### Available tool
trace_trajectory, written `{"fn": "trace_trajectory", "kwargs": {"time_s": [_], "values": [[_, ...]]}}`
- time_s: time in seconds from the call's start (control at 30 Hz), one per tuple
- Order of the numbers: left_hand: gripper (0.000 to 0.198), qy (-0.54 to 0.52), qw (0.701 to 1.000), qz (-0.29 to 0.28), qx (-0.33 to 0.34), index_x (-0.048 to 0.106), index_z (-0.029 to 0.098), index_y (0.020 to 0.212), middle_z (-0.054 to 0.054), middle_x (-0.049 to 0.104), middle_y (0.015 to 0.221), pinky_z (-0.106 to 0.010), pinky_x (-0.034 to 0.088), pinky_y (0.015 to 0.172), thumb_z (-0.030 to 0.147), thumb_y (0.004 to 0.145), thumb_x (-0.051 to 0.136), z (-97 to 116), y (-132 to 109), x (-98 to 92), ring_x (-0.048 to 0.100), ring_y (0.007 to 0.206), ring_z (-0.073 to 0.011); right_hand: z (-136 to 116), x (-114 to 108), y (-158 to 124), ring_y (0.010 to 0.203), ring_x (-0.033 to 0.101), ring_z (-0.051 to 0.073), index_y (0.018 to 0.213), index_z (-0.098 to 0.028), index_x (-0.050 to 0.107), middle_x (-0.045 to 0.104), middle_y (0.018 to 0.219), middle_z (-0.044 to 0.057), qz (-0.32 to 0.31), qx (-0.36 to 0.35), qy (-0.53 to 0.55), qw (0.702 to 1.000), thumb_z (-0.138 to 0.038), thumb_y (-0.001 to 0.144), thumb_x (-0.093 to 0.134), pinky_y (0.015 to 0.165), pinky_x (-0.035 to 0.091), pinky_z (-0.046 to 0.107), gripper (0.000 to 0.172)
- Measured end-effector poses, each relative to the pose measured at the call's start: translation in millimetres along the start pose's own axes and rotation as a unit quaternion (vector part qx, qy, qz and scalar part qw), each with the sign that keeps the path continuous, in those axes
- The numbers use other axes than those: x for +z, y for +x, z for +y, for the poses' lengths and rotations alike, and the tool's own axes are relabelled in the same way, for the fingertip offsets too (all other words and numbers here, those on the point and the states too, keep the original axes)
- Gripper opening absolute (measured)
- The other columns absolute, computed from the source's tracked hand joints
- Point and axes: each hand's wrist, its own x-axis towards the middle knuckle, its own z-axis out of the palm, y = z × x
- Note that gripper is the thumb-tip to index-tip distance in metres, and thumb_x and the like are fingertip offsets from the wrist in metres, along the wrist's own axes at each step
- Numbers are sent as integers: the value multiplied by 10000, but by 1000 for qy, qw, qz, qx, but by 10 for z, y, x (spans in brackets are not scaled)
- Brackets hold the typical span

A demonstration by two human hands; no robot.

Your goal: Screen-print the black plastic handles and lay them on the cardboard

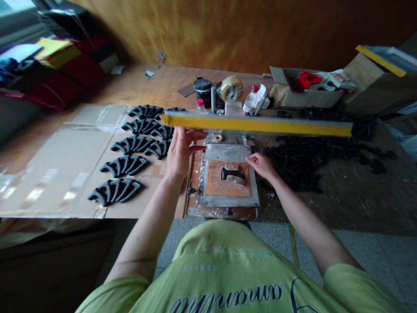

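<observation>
A long yellow-edged frame [257, 126] spans the view above the work plate, seen edge-on. Just below its left end is my left hand [180, 152], fingers spread and pointing right; I cannot tell if it touches the frame. My right hand [260, 165] is closed at the right edge of the grey metal plate [228, 152], fingertips pinched together; anything in them is too small to make out. On the plate lies a wooden board [215, 184] bearing a curved black plastic piece [233, 174], which rests on small blocks. Neither hand touches this piece.
Rows of black curved pieces [125, 166] lie on cardboard [87, 152] at left. A heap of black pieces [299, 161] covers the right side. Behind stand a black tub [202, 90], a tape roll [232, 87], a red-capped bottle [250, 101] and a carton [309, 99].
</observation>
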Motion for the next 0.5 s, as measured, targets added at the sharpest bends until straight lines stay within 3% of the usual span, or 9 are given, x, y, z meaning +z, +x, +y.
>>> {"fn": "trace_trajectory", "kwargs": {"time_s": [0.1,0.17,0.23,0.27,0.33,0.43,0.5], "values": [[477,-29,999,17,-9,514,271,1200,-59,711,989,-233,573,634,645,923,407,-30,86,83,701,899,-165,-250,400,-267,953,600,242,833,-168,632,650,937,99,-63,-69,-78,993,-387,848,726,857,481,336,239],[526,-29,998,28,-52,523,252,1180,-67,717,990,-221,565,608,684,894,436,-181,-83,94,708,845,-159,-437,523,-359,942,604,255,860,-159,610,652,914,126,-79,-43,-115,989,-326,906,664,833,475,336,182],[598,-17,982,-25,-184,564,203,1117,-103,728,952,-239,554,556,723,824,527,-408,-414,105,713,780,-189,-637,559,-436,867,614,246,899,-161,593,654,864,125,-66,8,-108,992,-308,965,573,771,475,324,162],[634,-9,959,-72,-274,586,179,1080,-128,731,937,-256,551,534,734,775,586,-532,-610,114,715,764,-215,-747,564,-485,850,613,243,912,-169,586,654,852,120,-48,16,-92,994,-315,980,546,754,474,322,166],[657,-26,915,-113,-387,602,163,1047,-155,729,981,-294,568,564,741,736,626,-763,-976,126,718,821,-253,-970,574,-600,887,607,244,913,-190,580,656,871,109,-10,-26,-49,998,-324,985,537,771,477,327,158],[572,-70,902,-65,-421,585,164,977,-125,727,951,-306,579,633,690,760,639,-1004,-1247,2,716,839,-239,-1125,538,-727,933,610,215,900,-211,592,665,912,69,-48,-152,39,986,-277,954,594,811,483,309,86],[516,-35,911,-34,-410,563,169,963,-100,726,903,-288,562,602,642,775,648,-1099,-1206,-275,715,757,-217,-967,423,-714,903,633,182,951,-217,612,678,950,40,-91,-137,69,984,-210,925,625,797,487,282,30]]}}
